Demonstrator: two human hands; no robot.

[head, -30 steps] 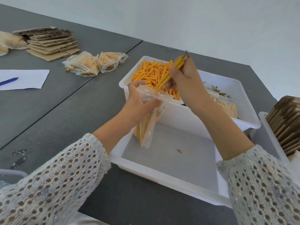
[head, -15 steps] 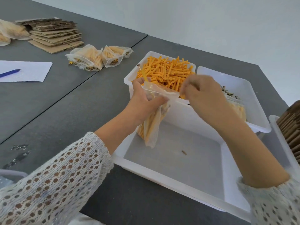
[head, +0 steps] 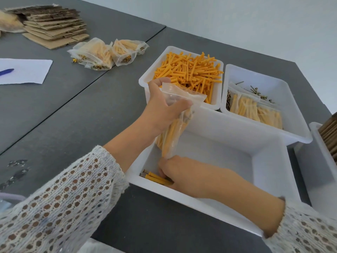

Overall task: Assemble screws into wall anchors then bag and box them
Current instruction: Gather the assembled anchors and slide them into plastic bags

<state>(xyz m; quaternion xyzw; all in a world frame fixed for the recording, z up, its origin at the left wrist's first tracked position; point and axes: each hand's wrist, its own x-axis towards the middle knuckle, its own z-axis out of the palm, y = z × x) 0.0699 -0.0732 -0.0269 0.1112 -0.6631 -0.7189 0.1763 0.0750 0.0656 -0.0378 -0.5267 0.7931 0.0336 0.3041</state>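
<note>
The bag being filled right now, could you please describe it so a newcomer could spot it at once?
Start at the large white bin nearest the person. Over its far left corner, the left hand grips a clear zip bag by its open mouth. Unlike the bags lying flat elsewhere, it hangs upright in the air.

Bright, even, diffuse light; shadows are faint and soft, and nothing glares. The wide lens bends straight edges near the borders, and fine detail looks slightly smeared throughout.
</note>
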